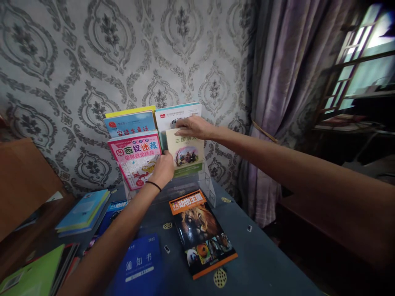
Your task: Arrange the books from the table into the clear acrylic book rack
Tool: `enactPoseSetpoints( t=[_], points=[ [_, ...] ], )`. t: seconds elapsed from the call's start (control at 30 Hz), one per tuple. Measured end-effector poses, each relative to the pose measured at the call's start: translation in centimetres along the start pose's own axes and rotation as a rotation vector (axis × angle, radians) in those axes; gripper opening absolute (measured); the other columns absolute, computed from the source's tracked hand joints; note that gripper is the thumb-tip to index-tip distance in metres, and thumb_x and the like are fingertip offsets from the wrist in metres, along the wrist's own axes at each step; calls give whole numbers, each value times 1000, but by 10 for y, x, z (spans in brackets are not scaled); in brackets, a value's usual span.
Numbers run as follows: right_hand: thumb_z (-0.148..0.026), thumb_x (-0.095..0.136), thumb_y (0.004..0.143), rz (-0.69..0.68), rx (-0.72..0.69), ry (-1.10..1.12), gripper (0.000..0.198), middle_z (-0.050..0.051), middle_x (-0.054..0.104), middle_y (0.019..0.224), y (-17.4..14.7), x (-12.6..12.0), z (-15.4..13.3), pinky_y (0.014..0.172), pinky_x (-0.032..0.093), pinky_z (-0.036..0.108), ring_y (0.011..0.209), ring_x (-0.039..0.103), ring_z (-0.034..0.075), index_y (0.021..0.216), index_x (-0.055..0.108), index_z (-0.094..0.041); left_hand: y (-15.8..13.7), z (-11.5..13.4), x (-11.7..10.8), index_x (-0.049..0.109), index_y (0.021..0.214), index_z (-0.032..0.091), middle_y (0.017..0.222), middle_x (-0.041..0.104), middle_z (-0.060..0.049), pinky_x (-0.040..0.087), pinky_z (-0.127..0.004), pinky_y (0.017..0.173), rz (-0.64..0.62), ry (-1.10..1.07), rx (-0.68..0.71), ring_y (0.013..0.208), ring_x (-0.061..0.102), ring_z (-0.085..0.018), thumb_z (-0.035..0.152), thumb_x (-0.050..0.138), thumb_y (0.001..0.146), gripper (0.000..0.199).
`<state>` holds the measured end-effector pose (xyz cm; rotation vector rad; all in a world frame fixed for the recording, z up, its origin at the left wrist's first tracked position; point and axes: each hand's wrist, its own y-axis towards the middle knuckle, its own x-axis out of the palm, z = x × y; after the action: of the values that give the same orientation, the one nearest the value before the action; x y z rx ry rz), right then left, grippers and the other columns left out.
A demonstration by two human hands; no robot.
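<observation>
A clear tiered book rack stands against the wall with books upright in it. My right hand is closed on the top edge of a cream book with a green lower band. My left hand, with a black band at the wrist, is closed at that book's left edge; its fingertips are partly hidden. Beside it leans a pink picture-puzzle book. Behind the pink one is a blue storybook, and behind the cream one a white book.
On the dark tablecloth lie a lion-covered animal book, a blue notice booklet and a stack of blue books. A green book tops another pile at lower left. A brown box stands left; a purple curtain hangs right.
</observation>
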<state>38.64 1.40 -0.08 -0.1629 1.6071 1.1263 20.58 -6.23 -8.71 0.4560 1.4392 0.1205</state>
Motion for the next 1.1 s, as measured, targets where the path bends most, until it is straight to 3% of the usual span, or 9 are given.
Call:
enactPoseSetpoints(
  t=[0.2,0.4,0.5,0.57,0.7,0.8,0.87,1.0,1.1],
  points=[
    [-39,63,88,20,73,-26,38,8,74,100,-15,1,0,70,38,28,87,63,24,121,66,-20,-9,-4,4,53,119,1,102,71,-26,53,-35,81,-27,-55,26,103,72,-31,1,41,92,30],
    [-48,59,90,58,137,33,36,6,74,83,-36,-7,-2,66,40,29,78,66,24,110,72,-21,-19,-9,5,53,117,4,101,71,-23,51,-35,75,-17,-108,52,95,72,-30,2,40,92,28],
    [-54,54,91,96,132,120,41,7,75,83,-46,-14,-4,66,41,29,77,67,23,103,73,-20,-25,-15,-7,54,117,9,97,72,-19,50,-35,72,9,-62,72,90,72,-28,6,39,95,26],
    [-55,51,91,130,137,175,43,7,76,86,-51,-18,-5,67,43,29,77,66,22,98,74,-19,-26,-19,-25,57,115,14,97,73,-15,49,-35,74,99,-9,103,90,71,-27,11,37,99,26],
    [-54,46,92,236,193,218,44,6,73,80,-57,-22,0,66,43,30,73,63,21,83,70,-18,-16,-28,-78,63,107,19,106,70,-11,49,-37,85,454,108,206,103,64,-27,17,37,101,27],
    [-54,48,91,392,328,243,40,5,67,71,-57,-18,13,64,44,31,69,61,21,75,62,-20,5,-43,-118,65,110,18,113,66,-13,47,-43,94,680,133,233,111,58,-29,19,38,99,29],
    [-55,53,88,486,470,297,36,7,68,76,-54,-12,26,66,48,33,72,64,22,83,61,-20,23,-61,-138,64,117,17,120,64,-13,45,-46,100,735,122,231,116,55,-30,20,41,97,31],
    [-60,59,84,486,664,432,60,17,69,109,-40,-3,52,76,56,40,93,68,29,124,55,-17,56,-103,-159,58,133,18,139,57,-13,40,-49,110,596,122,145,128,50,-33,35,54,91,45],
    [-60,60,84,482,531,364,75,19,60,134,-25,-3,57,92,54,48,117,62,34,145,42,-20,69,-121,-160,52,141,21,143,56,-11,41,-44,110,399,112,112,131,51,-31,47,53,91,56]
  ],
)
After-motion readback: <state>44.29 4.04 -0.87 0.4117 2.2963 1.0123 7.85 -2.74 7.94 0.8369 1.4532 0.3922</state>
